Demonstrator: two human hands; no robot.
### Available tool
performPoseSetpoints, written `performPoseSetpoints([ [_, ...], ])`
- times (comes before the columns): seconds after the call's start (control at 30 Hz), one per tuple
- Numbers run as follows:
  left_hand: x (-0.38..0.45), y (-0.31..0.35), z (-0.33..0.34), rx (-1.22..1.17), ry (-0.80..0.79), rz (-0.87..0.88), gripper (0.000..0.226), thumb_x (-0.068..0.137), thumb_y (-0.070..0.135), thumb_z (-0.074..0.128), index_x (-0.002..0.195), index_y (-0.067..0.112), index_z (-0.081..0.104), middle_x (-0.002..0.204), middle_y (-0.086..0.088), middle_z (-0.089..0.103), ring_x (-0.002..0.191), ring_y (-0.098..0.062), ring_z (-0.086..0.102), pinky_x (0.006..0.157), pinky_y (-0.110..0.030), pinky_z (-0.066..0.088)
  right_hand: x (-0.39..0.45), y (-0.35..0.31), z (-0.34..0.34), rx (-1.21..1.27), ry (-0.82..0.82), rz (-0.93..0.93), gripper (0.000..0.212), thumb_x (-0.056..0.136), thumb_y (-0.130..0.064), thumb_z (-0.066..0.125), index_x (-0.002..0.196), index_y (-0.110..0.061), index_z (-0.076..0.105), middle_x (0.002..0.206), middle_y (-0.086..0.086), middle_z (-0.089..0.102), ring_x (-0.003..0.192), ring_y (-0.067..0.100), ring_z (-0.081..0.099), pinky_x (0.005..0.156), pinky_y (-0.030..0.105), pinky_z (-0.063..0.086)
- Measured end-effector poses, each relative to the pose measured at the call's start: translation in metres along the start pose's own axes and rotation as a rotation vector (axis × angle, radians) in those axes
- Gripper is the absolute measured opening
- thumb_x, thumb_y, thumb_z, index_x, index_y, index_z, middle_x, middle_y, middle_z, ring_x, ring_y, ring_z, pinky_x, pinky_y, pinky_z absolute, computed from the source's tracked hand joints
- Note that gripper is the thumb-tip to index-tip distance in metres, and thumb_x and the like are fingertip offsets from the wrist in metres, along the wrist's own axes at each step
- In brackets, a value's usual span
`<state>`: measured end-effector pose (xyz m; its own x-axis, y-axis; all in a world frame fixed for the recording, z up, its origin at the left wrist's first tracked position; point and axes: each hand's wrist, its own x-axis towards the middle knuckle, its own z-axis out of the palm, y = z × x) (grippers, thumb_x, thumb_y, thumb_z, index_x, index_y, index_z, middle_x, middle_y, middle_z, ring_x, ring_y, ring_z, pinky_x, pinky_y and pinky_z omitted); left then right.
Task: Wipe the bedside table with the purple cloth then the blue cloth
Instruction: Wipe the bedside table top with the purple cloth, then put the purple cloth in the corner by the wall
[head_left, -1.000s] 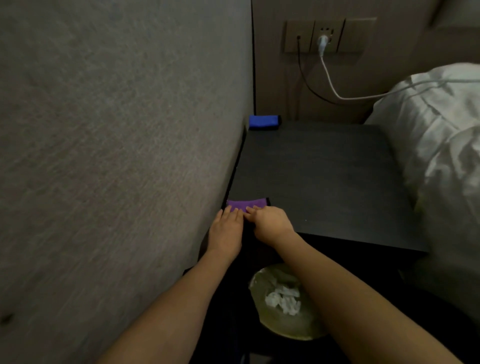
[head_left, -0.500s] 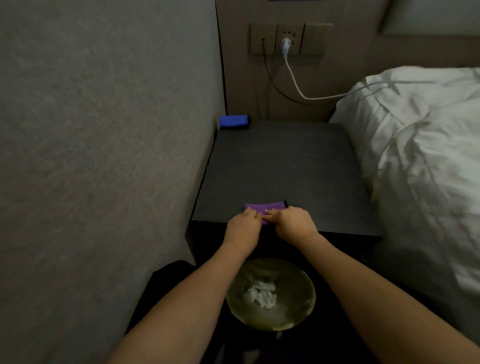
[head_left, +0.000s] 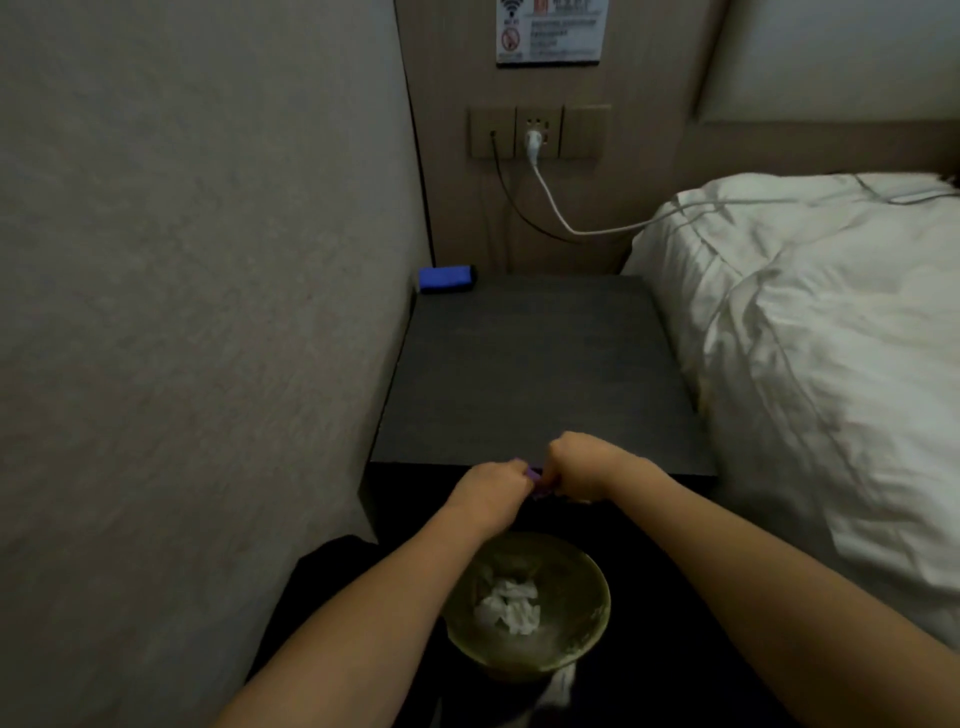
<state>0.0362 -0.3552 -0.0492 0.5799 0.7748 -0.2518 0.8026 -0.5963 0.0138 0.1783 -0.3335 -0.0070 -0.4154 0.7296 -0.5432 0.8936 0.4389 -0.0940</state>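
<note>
Purple cloth (head_left: 535, 475) sits bunched at the bedside table's (head_left: 530, 374) near edge, pinched between left hand (head_left: 491, 491) and right hand (head_left: 584, 462), probably gathered for wiping. Blue cloth (head_left: 447, 278) waits at the far left corner.

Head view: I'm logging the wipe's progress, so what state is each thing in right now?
Purple cloth: bunched between both hands at the table's front edge.
Left hand: gripping the purple cloth.
Right hand: gripping the purple cloth.
Blue cloth: folded, untouched, far-left corner.
Bedside table: top bare apart from the cloths.
White plug: plugged in.
Wastebasket: holds crumpled tissue.
</note>
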Motion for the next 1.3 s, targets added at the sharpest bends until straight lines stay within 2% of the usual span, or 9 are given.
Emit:
performPoseSetpoints([
  [0.2, 0.001, -0.008, -0.022, -0.981, 0.38, -0.657, 0.03, 0.084, 0.011, 0.051, 0.102, 0.011, 0.074, 0.108, -0.008, 0.072, 0.104, -0.024, 0.064, 0.085, -0.023, 0.047, -0.016, 0.009, -0.03, 0.051, 0.124, -0.024, 0.026, 0.09, -0.019, 0.056, 0.111, -0.017, 0.07, 0.108, 0.01, 0.07, 0.1, 0.026, 0.063, 0.085, 0.032, 0.047],
  [0.3, 0.009, -0.025, -0.032, -1.52, 0.061, -1.028, 0.027, 0.089, 0.027, 0.052, 0.093, 0.002, 0.062, 0.092, -0.011, 0.065, 0.093, -0.029, 0.064, 0.083, -0.034, 0.048, -0.018, 0.01, -0.041, 0.068, 0.174, -0.057, 0.026, 0.088, -0.015, 0.057, 0.109, -0.018, 0.071, 0.106, 0.008, 0.071, 0.099, 0.025, 0.063, 0.083, 0.03, 0.047],
  [0.5, 0.015, -0.025, -0.032, -1.644, -0.306, -0.931, 0.024, 0.092, 0.012, 0.053, 0.069, 0.009, 0.053, 0.071, -0.005, 0.055, 0.063, -0.014, 0.052, 0.053, -0.024, 0.047, -0.013, 0.003, -0.034, 0.147, 0.126, -0.152, 0.029, 0.085, -0.011, 0.059, 0.109, -0.022, 0.071, 0.104, 0.004, 0.072, 0.095, 0.02, 0.064, 0.075, 0.021, 0.04],
  [0.7, 0.027, -0.029, -0.045, -1.646, 0.012, -0.779, 0.012, 0.086, -0.007, 0.058, 0.088, 0.002, 0.065, 0.058, -0.005, 0.064, 0.063, -0.016, 0.056, 0.056, -0.024, 0.051, -0.008, 0.027, -0.03, 0.557, -0.015, -0.097, 0.033, 0.076, -0.013, 0.074, 0.108, -0.017, 0.071, 0.11, 0.004, 0.071, 0.088, 0.006, 0.061, 0.087, 0.021, 0.046],
  [0.87, 0.034, -0.048, -0.07, -1.664, 0.1, -0.635, 0.023, 0.088, -0.008, 0.055, 0.077, 0.01, 0.06, 0.075, -0.004, 0.061, 0.068, -0.012, 0.056, 0.057, -0.018, 0.051, 0.014, 0.057, -0.036, 0.762, 0.428, 0.139, 0.039, 0.073, -0.021, 0.079, 0.109, -0.011, 0.07, 0.11, 0.006, 0.07, 0.096, 0.011, 0.063, 0.087, 0.021, 0.043],
  [0.97, 0.043, -0.066, -0.084, -1.733, 0.138, -0.604, 0.019, 0.09, -0.005, 0.054, 0.083, 0.011, 0.06, 0.082, -0.005, 0.06, 0.073, -0.013, 0.057, 0.065, -0.023, 0.05, 0.029, 0.064, -0.033, 1.231, 0.375, 0.215, 0.057, 0.077, -0.019, 0.075, 0.128, -0.007, 0.054, 0.12, 0.009, 0.062, 0.109, 0.02, 0.058, 0.087, 0.027, 0.044],
  [1.1, 0.059, -0.089, -0.098, -1.863, 0.248, -0.617, 0.014, 0.092, -0.003, 0.053, 0.09, 0.009, 0.06, 0.084, -0.006, 0.059, 0.075, -0.014, 0.058, 0.062, -0.021, 0.054, 0.05, 0.066, -0.033, 1.713, 0.214, 0.133, 0.037, 0.083, -0.01, 0.065, 0.118, -0.005, 0.059, 0.087, 0.001, 0.075, 0.078, 0.012, 0.07, 0.062, 0.022, 0.054],
  [1.23, 0.084, -0.115, -0.102, -1.916, 0.313, -0.669, 0.012, 0.09, -0.001, 0.055, 0.094, 0.009, 0.061, 0.089, -0.008, 0.06, 0.08, -0.017, 0.06, 0.074, -0.027, 0.052, 0.082, 0.07, -0.05, 1.766, 0.305, 0.148, 0.02, 0.082, -0.011, 0.064, 0.102, -0.009, 0.066, 0.1, 0.01, 0.07, 0.095, 0.023, 0.066, 0.089, 0.038, 0.052],
  [1.3, 0.102, -0.129, -0.105, -1.932, 0.347, -0.688, 0.013, 0.09, -0.002, 0.056, 0.088, 0.01, 0.059, 0.089, -0.008, 0.06, 0.079, -0.017, 0.059, 0.074, -0.027, 0.051, 0.098, 0.075, -0.063, 1.818, 0.319, 0.126, 0.013, 0.083, -0.012, 0.063, 0.095, -0.01, 0.065, 0.099, 0.01, 0.069, 0.092, 0.023, 0.066, 0.081, 0.036, 0.053],
])
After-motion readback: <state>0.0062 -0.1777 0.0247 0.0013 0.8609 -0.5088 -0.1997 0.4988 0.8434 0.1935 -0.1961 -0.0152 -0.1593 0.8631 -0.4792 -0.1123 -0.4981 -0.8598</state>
